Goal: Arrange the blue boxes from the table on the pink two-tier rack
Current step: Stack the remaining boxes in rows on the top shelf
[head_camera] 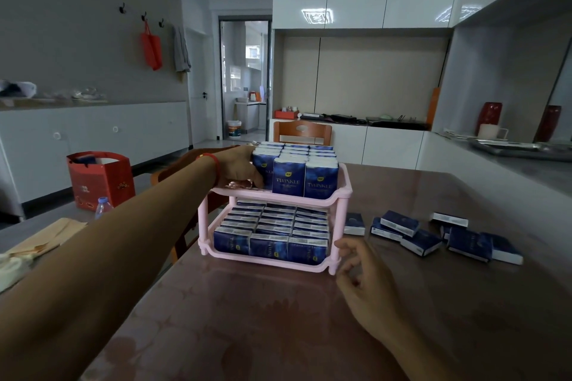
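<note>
On the table (278, 318), pink rack (340, 192) full, left hand (238, 168) gripping top-tier box (263, 170), right hand (365, 281) loosely curled, released, loose boxes (433, 235) beside

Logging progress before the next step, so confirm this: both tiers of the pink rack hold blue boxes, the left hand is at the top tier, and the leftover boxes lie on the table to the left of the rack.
One detail is wrong. The head view shows the leftover blue boxes on the table to the right of the pink rack, not the left. The rest stands: both tiers hold boxes, and the left hand is at the top tier.
</note>
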### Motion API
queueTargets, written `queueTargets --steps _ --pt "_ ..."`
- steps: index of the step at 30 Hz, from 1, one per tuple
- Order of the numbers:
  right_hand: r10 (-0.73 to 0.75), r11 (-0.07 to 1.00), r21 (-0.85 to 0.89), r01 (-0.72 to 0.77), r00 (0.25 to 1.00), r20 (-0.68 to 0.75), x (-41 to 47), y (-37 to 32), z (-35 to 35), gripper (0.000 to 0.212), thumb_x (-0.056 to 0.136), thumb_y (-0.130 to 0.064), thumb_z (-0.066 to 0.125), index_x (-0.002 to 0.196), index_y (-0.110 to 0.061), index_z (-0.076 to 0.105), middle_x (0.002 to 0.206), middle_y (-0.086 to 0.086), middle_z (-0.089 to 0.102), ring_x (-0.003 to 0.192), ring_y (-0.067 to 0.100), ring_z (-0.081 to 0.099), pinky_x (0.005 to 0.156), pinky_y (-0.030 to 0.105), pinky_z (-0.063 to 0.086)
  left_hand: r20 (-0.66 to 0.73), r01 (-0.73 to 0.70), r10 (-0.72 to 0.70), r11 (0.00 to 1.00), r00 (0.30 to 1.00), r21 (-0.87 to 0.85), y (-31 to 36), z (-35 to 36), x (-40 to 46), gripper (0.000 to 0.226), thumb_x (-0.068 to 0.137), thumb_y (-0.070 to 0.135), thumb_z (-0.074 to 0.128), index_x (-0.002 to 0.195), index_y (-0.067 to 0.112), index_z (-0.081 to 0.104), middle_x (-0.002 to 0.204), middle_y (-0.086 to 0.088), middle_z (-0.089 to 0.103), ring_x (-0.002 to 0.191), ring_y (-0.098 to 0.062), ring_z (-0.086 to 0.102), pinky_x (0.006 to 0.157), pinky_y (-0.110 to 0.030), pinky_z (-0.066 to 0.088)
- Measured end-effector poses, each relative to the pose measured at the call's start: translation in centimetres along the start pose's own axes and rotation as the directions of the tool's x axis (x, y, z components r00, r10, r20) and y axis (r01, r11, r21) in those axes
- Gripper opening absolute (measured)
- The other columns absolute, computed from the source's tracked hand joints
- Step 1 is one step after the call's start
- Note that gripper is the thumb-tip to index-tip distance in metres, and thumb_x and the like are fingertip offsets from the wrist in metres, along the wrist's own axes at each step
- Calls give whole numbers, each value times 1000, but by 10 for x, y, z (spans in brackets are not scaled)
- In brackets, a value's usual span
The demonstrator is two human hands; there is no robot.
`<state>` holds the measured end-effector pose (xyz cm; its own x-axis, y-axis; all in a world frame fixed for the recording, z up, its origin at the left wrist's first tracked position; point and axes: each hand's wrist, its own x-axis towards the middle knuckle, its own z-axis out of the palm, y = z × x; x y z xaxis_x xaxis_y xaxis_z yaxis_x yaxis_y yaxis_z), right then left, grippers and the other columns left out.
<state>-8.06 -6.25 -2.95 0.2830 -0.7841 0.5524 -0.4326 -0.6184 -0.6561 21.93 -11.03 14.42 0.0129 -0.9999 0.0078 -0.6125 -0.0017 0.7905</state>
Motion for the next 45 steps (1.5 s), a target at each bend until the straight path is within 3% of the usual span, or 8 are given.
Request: queueTargets --steps 6,9,13,16,21,24,35,45 --pt "56 998 7 -56 998 -10 1 -2 -7 46 85 -1 64 110 -39 55 103 -18 63 88 4 63 66 21 51 19 44 -45 999 999 13 -1 -10 -6 72 78 -13 65 142 12 43 135 -16 56 116 -33 61 95 -48 57" --pt "146 989 -20 -147 988 -43 5 1 -12 41 88 -7 65 112 -38 53 108 -19 59 87 -2 59 68 17 48 -212 0 4 1000 977 20 6 -3 -22 80 84 -11 63 152 15 31 142 -14 49 121 -36 56 92 -43 56" --pt "279 959 -18 -284 951 -135 12 10 -17 39 90 -8 65 120 -30 54 109 -17 57 94 1 60 75 15 46 -650 -241 419 905 634 349 12 36 -69 41 82 -3 64 119 15 58 112 -7 63 95 -19 61 82 -35 56" --pt "360 929 -9 -370 908 -215 17 19 -25 37 91 -9 65 122 -24 55 113 -10 59 101 8 60 80 20 48 -664 -536 573 791 480 295 18 92 -109 23 81 -5 60 97 12 61 95 1 63 85 -13 60 74 -26 54" --pt "366 838 -258 -480 847 -387 33 53 -57 43 88 -16 71 128 -18 53 130 7 53 116 26 56 93 39 50 -262 -543 495 823 829 -164 23 203 -108 29 70 6 59 95 21 65 89 9 66 79 -9 62 69 -25 50" --pt "418 693 -549 -467 881 -220 38 85 -85 64 93 -28 63 149 -17 35 154 10 33 139 32 33 111 45 34 -65 -380 378 879 923 -288 19 242 -74 31 75 9 66 103 21 65 98 4 68 80 -8 63 69 -27 52" --pt "386 770 -495 -403 912 -143 35 115 -106 53 69 -61 77 96 -28 45 107 0 57 94 20 56 82 44 51 -21 -285 288 930 957 -232 -2 275 -45 31 84 3 67 105 26 64 99 8 66 79 -2 61 80 -23 56" --pt "27 996 -86 -1 952 306 12 22 -104 77 66 -33 92 127 -32 47 124 -29 48 116 -2 52 91 17 48 -81 -258 254 813 964 -522 -2 275 -49 37 92 8 69 128 13 61 112 -6 75 99 -19 73 88 -36 59"
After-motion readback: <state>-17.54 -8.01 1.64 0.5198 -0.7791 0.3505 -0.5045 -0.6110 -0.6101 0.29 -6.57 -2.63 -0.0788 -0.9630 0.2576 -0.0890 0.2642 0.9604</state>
